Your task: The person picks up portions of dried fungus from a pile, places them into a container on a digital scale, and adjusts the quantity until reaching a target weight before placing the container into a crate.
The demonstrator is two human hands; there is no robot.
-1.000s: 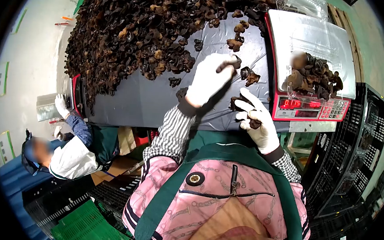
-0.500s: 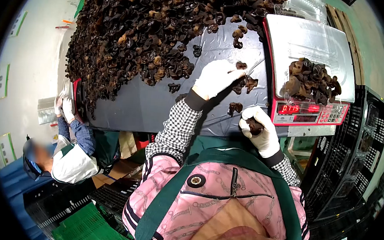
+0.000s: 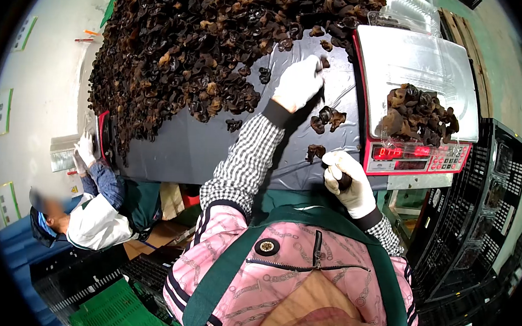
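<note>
My left hand (image 3: pixel 299 83), in a white glove, is closed above the dark table. Thin metal tweezers showed at its fingers a moment before; now they are hard to make out. A small brown wood ear mushroom piece (image 3: pixel 325 62) is at its fingertips. My right hand (image 3: pixel 352 183), also gloved, is curled round a dark wood ear mushroom (image 3: pixel 344 181) near the table's front edge. Loose wood ear pieces (image 3: pixel 329 119) lie between the hands, and another piece (image 3: pixel 315 152) is beside my right fingers. On the scale (image 3: pixel 425 59), a clear plastic tray holds wood ear mushrooms (image 3: pixel 420 116).
A large heap of wood ear mushrooms (image 3: pixel 178 56) covers the table's far left. Clear plastic trays (image 3: pixel 411 11) stand behind the scale. Black crates (image 3: pixel 479 206) are at the right. A co-worker (image 3: pixel 99 219) stands left, gloved hands near another red-edged scale.
My left hand has moved away from me and slightly left, from the loose pieces to a farther one. My right hand has shifted slightly, still holding its mushroom.
</note>
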